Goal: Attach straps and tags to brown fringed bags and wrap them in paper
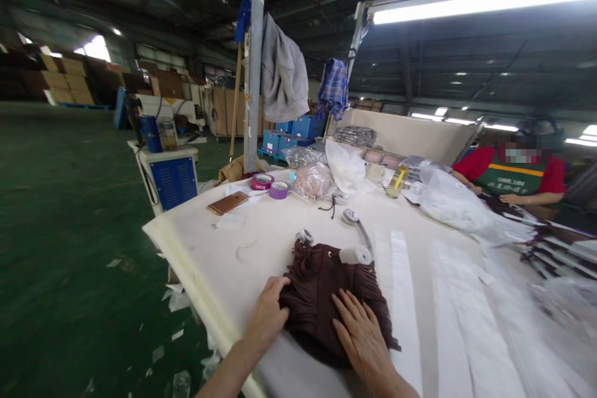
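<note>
Head view: a dark-brown fringed bag (321, 305) is laid flat on the tabletop (209, 249), near its left edge and within easy reach. Its front is pressed by the right hand (361, 329), open with fingers spread, apparently so that the fringe is kept smooth. Its left side is met by the curled left hand (270, 311), seemingly as a steadying stop; whether fabric is pinched in that grip cannot be told. By its top edge, a small white roll (355, 255) is rested.
</note>
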A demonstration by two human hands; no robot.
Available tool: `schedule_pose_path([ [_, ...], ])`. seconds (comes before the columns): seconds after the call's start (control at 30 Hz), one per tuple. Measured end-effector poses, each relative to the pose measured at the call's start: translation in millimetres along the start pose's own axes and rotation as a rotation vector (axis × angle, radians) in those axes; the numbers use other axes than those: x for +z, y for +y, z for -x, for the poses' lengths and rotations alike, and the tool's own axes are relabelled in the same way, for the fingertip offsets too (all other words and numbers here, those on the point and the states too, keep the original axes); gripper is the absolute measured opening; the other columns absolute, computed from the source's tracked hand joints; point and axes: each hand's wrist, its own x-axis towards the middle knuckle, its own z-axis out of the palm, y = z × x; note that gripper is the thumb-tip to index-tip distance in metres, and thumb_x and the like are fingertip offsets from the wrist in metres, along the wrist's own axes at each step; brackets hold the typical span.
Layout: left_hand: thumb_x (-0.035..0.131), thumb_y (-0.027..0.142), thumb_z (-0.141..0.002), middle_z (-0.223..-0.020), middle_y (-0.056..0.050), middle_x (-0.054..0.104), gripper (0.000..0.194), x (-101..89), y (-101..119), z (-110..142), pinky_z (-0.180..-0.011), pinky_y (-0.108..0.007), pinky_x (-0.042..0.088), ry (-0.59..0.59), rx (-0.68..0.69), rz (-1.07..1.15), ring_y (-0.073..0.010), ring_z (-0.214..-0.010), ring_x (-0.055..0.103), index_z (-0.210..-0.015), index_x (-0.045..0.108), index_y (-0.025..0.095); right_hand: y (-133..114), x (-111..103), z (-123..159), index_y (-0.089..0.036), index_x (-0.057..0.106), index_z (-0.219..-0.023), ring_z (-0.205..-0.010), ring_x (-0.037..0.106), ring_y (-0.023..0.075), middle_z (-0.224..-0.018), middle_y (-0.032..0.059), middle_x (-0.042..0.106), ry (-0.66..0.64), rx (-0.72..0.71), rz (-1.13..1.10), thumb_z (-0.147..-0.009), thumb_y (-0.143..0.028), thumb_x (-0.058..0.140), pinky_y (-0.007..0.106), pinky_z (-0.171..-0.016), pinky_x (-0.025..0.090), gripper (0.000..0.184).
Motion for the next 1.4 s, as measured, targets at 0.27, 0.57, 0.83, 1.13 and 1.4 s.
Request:
schedule_pose_path([
  [0.27, 0.035, 0.001, -0.052, -0.062, 0.003, 0.051, 0.025, 3.4, 2, -10, -0.061, -0.024, 0.042, 0.057, -0.255, -0.056, -0.0142, -0.062, 0.052, -0.063, 0.047, 0.020, -5, -1, 1, -0.020, 0.041, -0.133, -0.127, 0.037, 0.0225, -0.138, 0.0046, 0.040, -0.022, -0.024, 0.039, -0.092, -0.033, 0.033, 0.046, -0.102, 0.035, 0.044],
  [0.57, 0.047, -0.004, -0.050, -0.042, 0.011, 0.024, 0.031, -22.7, -6, -33, -0.046, -0.019, 0.020, -0.251, -0.329, -0.211, -0.0077, -0.045, 0.031, -0.045, 0.025, 0.018, -14, -8, 4, -0.023, 0.041, -0.133, -0.126, 0.039, 0.0220, -0.136, 0.0038, 0.044, 0.053, -0.039, -0.006, -0.091, -0.032, 0.038, 0.044, -0.103, 0.034, 0.042],
  [0.83, 0.049, 0.021, -0.074, -0.076, -0.002, 0.061, 0.008, -42.9, 51, -54, -0.072, -0.028, 0.044, -0.247, -0.088, -0.336, -0.0170, -0.074, 0.057, -0.075, 0.056, 0.017, -22, -13, 3, -0.025, 0.045, -0.130, -0.127, 0.038, 0.0216, -0.136, 0.0030, 0.045, 0.038, 0.075, -0.111, -0.091, -0.034, 0.041, 0.043, -0.106, 0.028, 0.040],
  [1.13, 0.037, 0.034, -0.086, -0.134, -0.015, 0.044, 0.046, 42.7, 27, -12, -0.093, -0.053, 0.034, -0.375, 0.518, -0.842, -0.0366, -0.115, 0.046, -0.127, 0.049, 0.017, -25, -11, 9, -0.020, 0.043, -0.131, -0.130, 0.033, 0.0213, -0.137, 0.0072, 0.044, 0.147, 0.080, -0.192, -0.092, -0.036, 0.037, 0.043, -0.109, 0.023, 0.042],
  [1.4, 0.043, 0.029, -0.081, -0.132, -0.018, 0.046, 0.047, 34.0, 26, -19, -0.092, -0.057, 0.031, -0.415, 0.612, -0.982, -0.0394, -0.118, 0.043, -0.126, 0.050, 0.021, -53, 11, 39, -0.014, 0.053, -0.117, -0.120, 0.044, 0.0225, -0.120, 0.0078, 0.059, 0.542, -0.023, -0.022, -0.089, -0.030, 0.043, 0.042, -0.104, 0.033, 0.034],
])
